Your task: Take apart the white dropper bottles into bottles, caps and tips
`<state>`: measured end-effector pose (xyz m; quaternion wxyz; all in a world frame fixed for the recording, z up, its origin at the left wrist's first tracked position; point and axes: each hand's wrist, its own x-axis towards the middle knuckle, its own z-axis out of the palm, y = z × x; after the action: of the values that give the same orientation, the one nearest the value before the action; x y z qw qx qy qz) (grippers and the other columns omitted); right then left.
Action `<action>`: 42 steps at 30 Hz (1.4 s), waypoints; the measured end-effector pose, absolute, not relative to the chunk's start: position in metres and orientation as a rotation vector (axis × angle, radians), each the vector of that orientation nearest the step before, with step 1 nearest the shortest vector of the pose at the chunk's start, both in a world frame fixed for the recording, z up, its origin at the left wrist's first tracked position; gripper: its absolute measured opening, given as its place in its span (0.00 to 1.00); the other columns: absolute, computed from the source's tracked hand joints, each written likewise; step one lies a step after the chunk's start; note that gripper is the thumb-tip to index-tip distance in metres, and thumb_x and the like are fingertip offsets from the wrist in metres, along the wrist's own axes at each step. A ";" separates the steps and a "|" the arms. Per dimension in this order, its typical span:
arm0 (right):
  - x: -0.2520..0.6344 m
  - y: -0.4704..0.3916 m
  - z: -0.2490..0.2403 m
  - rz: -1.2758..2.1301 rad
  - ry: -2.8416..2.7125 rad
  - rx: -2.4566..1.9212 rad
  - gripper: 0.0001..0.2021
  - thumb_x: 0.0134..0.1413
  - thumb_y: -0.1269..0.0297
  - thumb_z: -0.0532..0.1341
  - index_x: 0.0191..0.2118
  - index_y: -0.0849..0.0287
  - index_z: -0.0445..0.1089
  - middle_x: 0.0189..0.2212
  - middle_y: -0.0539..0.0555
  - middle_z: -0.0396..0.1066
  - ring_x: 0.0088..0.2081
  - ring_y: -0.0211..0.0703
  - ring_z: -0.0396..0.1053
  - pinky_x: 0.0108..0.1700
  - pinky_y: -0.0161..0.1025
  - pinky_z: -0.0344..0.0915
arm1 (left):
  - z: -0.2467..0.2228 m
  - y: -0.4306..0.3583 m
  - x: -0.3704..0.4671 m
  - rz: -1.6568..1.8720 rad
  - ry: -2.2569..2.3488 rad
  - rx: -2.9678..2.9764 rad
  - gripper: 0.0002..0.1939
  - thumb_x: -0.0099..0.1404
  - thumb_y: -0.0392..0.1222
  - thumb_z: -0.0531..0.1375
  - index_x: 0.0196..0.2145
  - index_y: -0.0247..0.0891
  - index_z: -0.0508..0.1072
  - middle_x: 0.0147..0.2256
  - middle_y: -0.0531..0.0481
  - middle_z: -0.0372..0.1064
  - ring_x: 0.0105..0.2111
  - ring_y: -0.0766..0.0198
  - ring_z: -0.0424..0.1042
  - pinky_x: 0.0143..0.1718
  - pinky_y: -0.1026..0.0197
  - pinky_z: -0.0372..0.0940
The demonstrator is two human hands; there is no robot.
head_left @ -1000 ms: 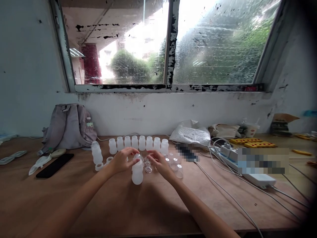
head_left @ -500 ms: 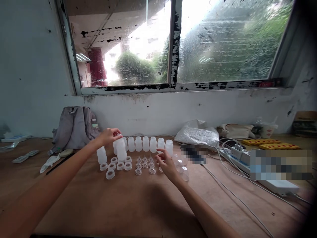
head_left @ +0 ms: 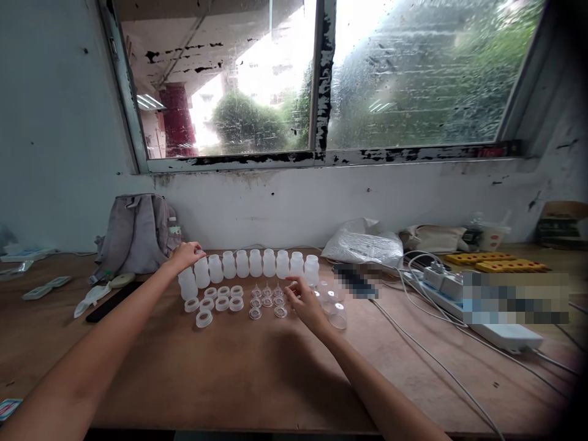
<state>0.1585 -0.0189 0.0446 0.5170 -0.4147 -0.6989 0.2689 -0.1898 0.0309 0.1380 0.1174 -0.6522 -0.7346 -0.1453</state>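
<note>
At the left end of the back row (head_left: 255,263) on the worktop (head_left: 220,380), a bottle (head_left: 201,274), probably light, stiff and smooth, best held at its waist, stands under the left hand (head_left: 184,256), grip indiscernible; the right hand's (head_left: 305,301) fingers, apart, lie beside clear fittings (head_left: 267,297)

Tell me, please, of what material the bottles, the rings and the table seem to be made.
Bottles: probably plastic, matte; they look cloudy white without sharp glints.
Rings: likely plastic too, frosted; milky and partly translucent.
Table: wood or wood-look board, dull to slightly satin; brown, faintly streaked. Which one, I cannot tell.
</note>
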 end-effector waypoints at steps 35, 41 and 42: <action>0.152 -0.017 0.011 0.321 -2.158 -1.554 0.15 0.50 0.65 0.52 0.45 0.59 0.58 0.32 0.57 0.68 0.35 0.45 0.65 0.31 0.35 0.52 | 0.131 0.020 -0.171 -0.420 -2.055 -1.826 0.22 0.55 0.48 0.51 0.47 0.37 0.61 0.43 0.42 0.66 0.44 0.52 0.64 0.41 0.55 0.58; 0.152 -0.017 0.011 0.273 -2.193 -1.540 0.10 0.50 0.66 0.51 0.39 0.58 0.62 0.32 0.56 0.69 0.35 0.44 0.66 0.30 0.34 0.51 | 0.121 0.042 -0.197 -0.489 -2.257 -1.848 0.22 0.53 0.50 0.53 0.44 0.36 0.64 0.43 0.43 0.67 0.42 0.55 0.67 0.39 0.61 0.60; 0.152 -0.017 0.011 0.271 -2.198 -1.534 0.09 0.50 0.66 0.50 0.39 0.58 0.62 0.32 0.56 0.69 0.34 0.44 0.66 0.30 0.34 0.51 | 0.119 0.043 -0.198 -0.492 -2.251 -1.845 0.21 0.53 0.49 0.52 0.43 0.36 0.66 0.43 0.43 0.67 0.42 0.55 0.67 0.39 0.61 0.60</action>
<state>0.1519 -0.0168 0.0106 0.2218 -0.5552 -0.7956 0.0980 -0.1983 0.0434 0.1189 0.0949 -0.6222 -0.7592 -0.1658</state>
